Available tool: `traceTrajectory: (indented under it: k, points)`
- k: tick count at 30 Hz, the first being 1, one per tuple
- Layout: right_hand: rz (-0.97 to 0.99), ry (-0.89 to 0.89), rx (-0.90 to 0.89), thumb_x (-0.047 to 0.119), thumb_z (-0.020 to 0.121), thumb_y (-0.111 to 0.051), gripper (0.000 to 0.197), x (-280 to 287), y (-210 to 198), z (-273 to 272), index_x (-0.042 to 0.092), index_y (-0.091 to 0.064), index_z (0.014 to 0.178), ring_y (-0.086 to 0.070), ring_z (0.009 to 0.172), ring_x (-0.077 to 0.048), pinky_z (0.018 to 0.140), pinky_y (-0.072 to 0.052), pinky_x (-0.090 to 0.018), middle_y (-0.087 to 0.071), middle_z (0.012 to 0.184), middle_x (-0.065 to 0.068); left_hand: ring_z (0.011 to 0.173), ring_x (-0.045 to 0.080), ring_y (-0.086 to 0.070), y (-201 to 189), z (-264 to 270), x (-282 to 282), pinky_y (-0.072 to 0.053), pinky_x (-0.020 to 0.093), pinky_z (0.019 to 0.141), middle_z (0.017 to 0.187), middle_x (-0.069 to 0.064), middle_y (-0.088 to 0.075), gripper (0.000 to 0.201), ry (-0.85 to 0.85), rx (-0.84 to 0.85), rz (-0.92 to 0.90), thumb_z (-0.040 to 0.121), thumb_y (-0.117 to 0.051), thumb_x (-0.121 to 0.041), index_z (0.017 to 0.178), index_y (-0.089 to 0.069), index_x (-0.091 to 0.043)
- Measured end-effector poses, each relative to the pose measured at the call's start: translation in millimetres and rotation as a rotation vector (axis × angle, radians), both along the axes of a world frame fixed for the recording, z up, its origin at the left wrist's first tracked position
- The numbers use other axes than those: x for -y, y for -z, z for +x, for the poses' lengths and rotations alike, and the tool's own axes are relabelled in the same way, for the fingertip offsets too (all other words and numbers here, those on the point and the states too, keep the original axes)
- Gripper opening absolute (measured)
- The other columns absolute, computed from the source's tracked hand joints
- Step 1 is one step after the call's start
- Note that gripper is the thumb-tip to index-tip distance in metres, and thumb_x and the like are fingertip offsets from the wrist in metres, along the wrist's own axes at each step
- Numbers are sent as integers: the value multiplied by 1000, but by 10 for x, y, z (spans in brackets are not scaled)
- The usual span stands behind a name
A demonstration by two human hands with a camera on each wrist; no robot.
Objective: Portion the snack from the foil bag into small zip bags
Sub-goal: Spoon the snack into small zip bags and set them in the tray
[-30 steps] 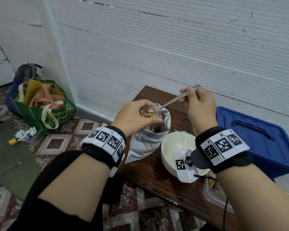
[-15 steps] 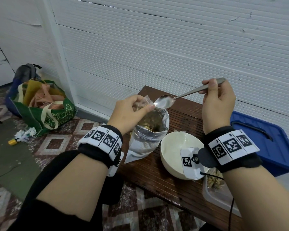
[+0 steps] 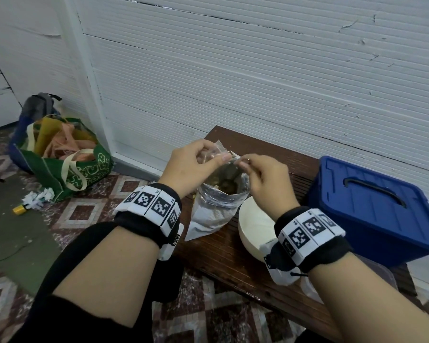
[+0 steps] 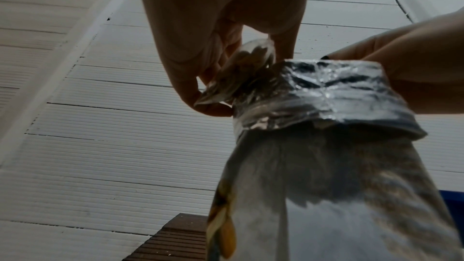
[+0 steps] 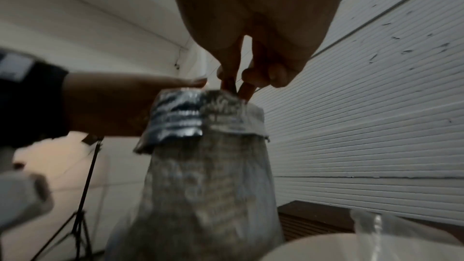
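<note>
Foil bag stands open near left end of wooden bench, top rolled down, snack still inside. Beside it, white bowl. Above its mouth, small zip bag, partly filled, pinched by left hand; top edge pinched by right hand too. Probably being sealed; more portions judged left.
</note>
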State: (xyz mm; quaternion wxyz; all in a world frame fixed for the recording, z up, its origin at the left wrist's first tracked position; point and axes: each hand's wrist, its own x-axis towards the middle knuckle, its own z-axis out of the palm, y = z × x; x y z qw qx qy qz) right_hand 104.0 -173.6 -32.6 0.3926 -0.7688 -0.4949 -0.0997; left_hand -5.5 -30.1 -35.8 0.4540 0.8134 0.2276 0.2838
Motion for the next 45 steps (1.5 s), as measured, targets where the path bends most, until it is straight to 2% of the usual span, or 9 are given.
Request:
traceTrajectory:
  k: [7, 11, 15, 22, 26, 28, 32, 37, 45]
  points:
    - [-3, 2, -82, 17, 95, -52, 23, -36, 56, -28, 3, -67, 85, -61, 76, -24, 71, -44, -35, -68, 79, -9, 93, 4, -64, -17, -2, 13, -55, 29, 86, 95, -12, -70, 35, -13, -19, 5, 76, -68, -56, 97, -69, -28]
    - [59, 93, -242, 14, 96, -52, 20, 3, 17, 2, 7, -68, 86, -62, 77, -17, 70, -43, -23, -69, 80, -7, 92, 1, -62, -38, -15, 19, -53, 25, 85, 95, -13, -69, 37, -4, -31, 6, 76, -68, -56, 98, -69, -27]
    - [85, 168, -381, 14, 98, -48, 24, 39, -18, 19, 8, -68, 85, -52, 62, -2, 59, -37, -8, -64, 74, -1, 92, 0, -60, -54, -14, 34, -48, 17, 78, 94, -14, -67, 33, 13, -44, 9, 77, -68, -54, 97, -67, -27]
    - [184, 306, -538, 17, 100, -44, 26, 27, -29, 33, 14, -65, 85, -53, 65, -2, 71, -40, -26, -60, 66, 9, 94, 4, -62, -63, -21, 46, -48, 13, 78, 97, -10, -68, 53, 28, -32, 2, 67, -62, -66, 99, -69, -25]
    - [206, 391, -542, 20, 101, -42, 27, 51, -86, 113, 11, -66, 94, -49, 61, 2, 59, -38, -13, -63, 75, 5, 89, -1, -58, -66, -28, 33, -41, -2, 65, 99, -8, -69, 30, 16, -25, -5, 79, -68, -50, 97, -68, -25]
    - [229, 423, -557, 20, 101, -41, 27, 60, -125, 172, 11, -66, 95, -50, 61, 4, 53, -36, -4, -66, 85, -1, 91, 2, -59, -65, -32, 29, -42, 0, 66, 100, -6, -69, 29, 7, -25, -5, 80, -67, -49, 97, -69, -25]
    - [276, 462, -559, 21, 101, -41, 27, 84, -209, 248, 14, -65, 92, -50, 63, 2, 51, -35, -1, -67, 90, -6, 97, 11, -62, -60, -38, 14, -48, 15, 78, 100, -4, -70, 33, -8, -27, 12, 78, -67, -53, 97, -70, -26]
    - [306, 478, -535, 21, 101, -40, 28, 119, -364, 314, 14, -65, 91, -51, 65, -1, 52, -36, -4, -65, 82, -2, 93, 12, -64, -96, -75, 11, -55, 29, 82, 93, -5, -71, 29, -13, -33, 35, 78, -70, -50, 94, -72, -27]
    - [363, 494, -516, 21, 100, -41, 27, 121, -565, 406, 14, -65, 89, -51, 65, -6, 59, -39, -18, -65, 89, -5, 73, -3, -52, -120, -90, 15, -41, 4, 62, 82, -15, -63, 36, 41, -82, 67, 73, -76, -45, 103, -69, -25]
